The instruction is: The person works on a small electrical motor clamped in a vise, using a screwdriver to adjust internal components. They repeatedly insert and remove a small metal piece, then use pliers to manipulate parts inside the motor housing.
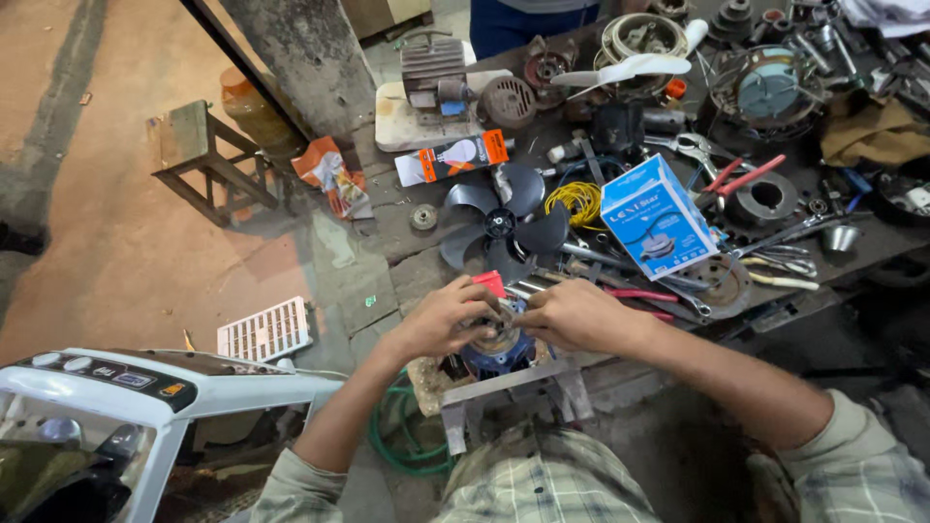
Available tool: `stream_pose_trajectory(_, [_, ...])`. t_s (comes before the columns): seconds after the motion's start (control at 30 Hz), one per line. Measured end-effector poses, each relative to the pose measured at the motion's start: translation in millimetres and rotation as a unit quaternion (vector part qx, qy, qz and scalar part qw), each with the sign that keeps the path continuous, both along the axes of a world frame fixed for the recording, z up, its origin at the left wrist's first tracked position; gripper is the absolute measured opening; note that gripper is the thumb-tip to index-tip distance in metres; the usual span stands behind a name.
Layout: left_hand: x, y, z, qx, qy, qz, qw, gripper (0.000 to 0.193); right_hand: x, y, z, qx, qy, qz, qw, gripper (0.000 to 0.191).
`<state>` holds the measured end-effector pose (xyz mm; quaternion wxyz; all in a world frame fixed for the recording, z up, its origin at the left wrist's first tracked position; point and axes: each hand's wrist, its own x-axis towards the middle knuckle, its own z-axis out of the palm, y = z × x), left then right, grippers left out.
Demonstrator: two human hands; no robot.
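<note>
Blue motor point(496, 351) gripped by both hands, left hand point(448, 318) and right hand point(573, 316), grey fan blade point(501, 223) just behind.

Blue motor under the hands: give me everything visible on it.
The blue motor is a small round unit with a dark blue casing and a greyish metal centre on top. It sits upright on a metal stand at the near edge of the workbench. The left hand and right hand both rest on its top, hiding most of it. Finer parts cannot be made out.
</note>
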<state>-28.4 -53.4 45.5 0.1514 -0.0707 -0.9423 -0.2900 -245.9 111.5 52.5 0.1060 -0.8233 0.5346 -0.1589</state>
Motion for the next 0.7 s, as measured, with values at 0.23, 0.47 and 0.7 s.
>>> stream_pose_trajectory(0.23, [7.8, 17.3, -10.3, -0.005, 0.013, 0.100, 0.995, 0.030, 5.5, -31.2, 28.0, 0.118, 0.045, 0.049, 0.991, 0.020])
stream_pose_trajectory(0.47, [7.8, 27.2, -25.1, 0.055, 0.054, 0.146, 0.986, 0.026, 7.3, -39.3, 5.0, 0.112, 0.043, 0.077, 0.990, 0.020])
stream_pose_trajectory(0.7, [8.2, 29.0, -30.0, 0.078, 0.080, 0.149, 0.982, 0.027, 7.9, -1.2, -34.4, 0.028, -0.072, -0.018, 0.997, 0.029])
